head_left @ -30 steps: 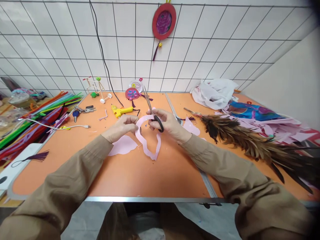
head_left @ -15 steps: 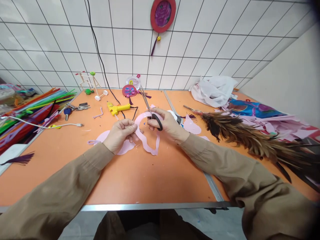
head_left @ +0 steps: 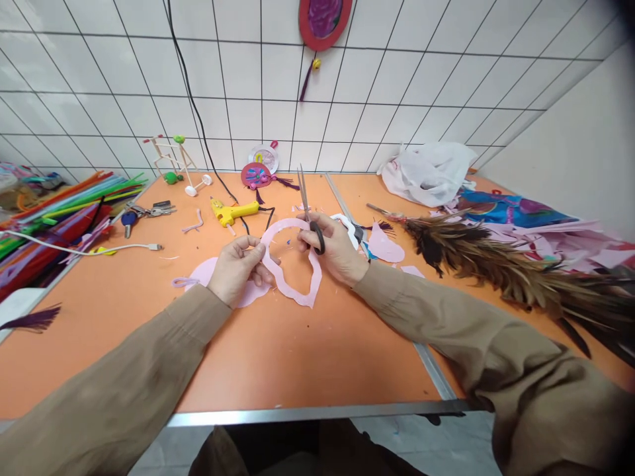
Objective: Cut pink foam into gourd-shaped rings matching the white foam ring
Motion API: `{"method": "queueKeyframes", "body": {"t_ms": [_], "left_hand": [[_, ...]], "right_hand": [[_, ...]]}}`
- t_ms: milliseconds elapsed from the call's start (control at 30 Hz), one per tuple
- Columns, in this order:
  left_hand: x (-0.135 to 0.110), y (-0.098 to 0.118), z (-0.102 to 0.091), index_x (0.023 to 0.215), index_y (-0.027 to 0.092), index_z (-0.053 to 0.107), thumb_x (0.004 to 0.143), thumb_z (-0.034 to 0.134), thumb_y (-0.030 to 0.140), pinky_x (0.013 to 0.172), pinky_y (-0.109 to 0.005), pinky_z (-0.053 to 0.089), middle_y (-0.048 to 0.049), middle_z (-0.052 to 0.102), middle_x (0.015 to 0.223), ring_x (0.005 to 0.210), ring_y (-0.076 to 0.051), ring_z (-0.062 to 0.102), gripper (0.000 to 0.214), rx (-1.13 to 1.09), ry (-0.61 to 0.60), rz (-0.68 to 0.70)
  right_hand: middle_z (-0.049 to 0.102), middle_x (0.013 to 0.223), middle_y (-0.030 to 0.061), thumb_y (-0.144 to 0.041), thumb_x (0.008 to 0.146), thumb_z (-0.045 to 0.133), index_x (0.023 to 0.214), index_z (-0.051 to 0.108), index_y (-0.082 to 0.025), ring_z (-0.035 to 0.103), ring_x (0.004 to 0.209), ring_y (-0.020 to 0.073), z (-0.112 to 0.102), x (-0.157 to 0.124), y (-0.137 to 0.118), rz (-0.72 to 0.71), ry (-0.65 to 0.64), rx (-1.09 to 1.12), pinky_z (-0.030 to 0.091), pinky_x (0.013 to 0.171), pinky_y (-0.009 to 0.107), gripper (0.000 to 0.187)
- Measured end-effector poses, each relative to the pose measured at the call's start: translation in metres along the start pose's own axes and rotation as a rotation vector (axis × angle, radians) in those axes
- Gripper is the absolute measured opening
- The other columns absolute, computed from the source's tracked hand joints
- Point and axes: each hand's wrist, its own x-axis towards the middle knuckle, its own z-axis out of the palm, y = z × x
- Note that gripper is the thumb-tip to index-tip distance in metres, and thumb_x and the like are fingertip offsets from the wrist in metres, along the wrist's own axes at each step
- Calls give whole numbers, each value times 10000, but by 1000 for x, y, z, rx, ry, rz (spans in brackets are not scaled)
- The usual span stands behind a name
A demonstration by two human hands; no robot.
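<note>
My left hand [head_left: 239, 268] pinches the left side of a pink ring-shaped cutout [head_left: 288, 287], thin like felt or foam, with a wavy outline and a pointed lower end. My right hand [head_left: 340, 248] is closed around the black handles of a pair of scissors [head_left: 304, 192], whose blades point up and away from me. The fingers of that hand also meet the upper right of the cutout. Under and behind my left hand lies a larger pink piece [head_left: 203, 272] with a small loop at its left end.
A yellow glue gun [head_left: 235, 211] lies behind my left hand, its cord trailing. Keys [head_left: 149, 211] and colourful pipe cleaners [head_left: 84, 198] are at left. Pink scraps [head_left: 384, 244], a feather duster [head_left: 476, 258] and a white plastic bag [head_left: 429, 173] occupy the right.
The scissors have swung more upright and their blades show a slight gap. The cutout has turned to face me more, so its opening shows wider. Both hands keep their hold.
</note>
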Motion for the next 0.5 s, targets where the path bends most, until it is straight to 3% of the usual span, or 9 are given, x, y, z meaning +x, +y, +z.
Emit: {"method": "queueKeyframes", "body": {"t_ms": [167,367,500], "left_hand": [[3,-3,-1,780,176,503,778,736,301,401,-174,475,-13,671,508,423,-148,656,264,-18,17,-15],[3,-1,1,763,112,604,752,739,122,561,-185,570,-83,743,685,621,-158,735,136,-161,20,-62],[4,0,1,679,103,615,707,744,31,605,-177,578,-86,745,663,624,-151,736,150,-204,57,-96]], "right_hand": [[595,741,-36,-369,670,792,1047,587,-210,595,632,124,-2,0,6,-34,26,14,436,587,273,458],[590,727,-34,-435,653,794,974,598,-190,592,590,118,-2,-1,13,-36,33,37,425,537,257,448],[592,767,-27,-450,660,787,997,596,-203,601,628,125,-3,-1,15,-56,55,41,460,574,268,459]]}}
